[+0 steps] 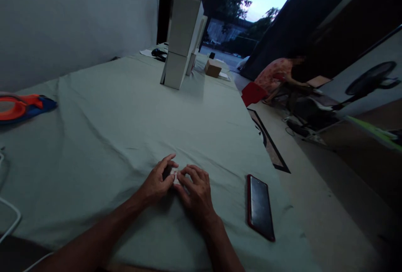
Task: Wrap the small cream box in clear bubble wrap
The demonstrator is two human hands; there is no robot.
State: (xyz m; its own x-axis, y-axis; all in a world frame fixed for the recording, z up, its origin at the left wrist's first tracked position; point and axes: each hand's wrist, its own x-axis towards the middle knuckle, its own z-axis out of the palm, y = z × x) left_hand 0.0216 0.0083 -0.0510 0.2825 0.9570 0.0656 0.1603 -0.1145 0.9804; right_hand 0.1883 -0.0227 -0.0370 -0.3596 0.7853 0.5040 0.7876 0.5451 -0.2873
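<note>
A small whitish piece [176, 176], perhaps folded paper, lies low over the cloth-covered table between my two hands; most of it is hidden by fingers, so I cannot make out its kind. My left hand [158, 182] comes in from the left, its thumb tip against the piece's left edge and its index finger curved above it. From the right, my right hand [196, 186] pinches the piece with thumb and forefinger, the other fingers bent over.
A dark phone [260, 207] with a red edge lies right of my hands. Orange-and-blue object [27, 106] and white cable [14, 217] are at left. Farther back stand a tall white box [182, 42] and small brown box [213, 68]. A person [276, 75] sits near a fan [372, 77].
</note>
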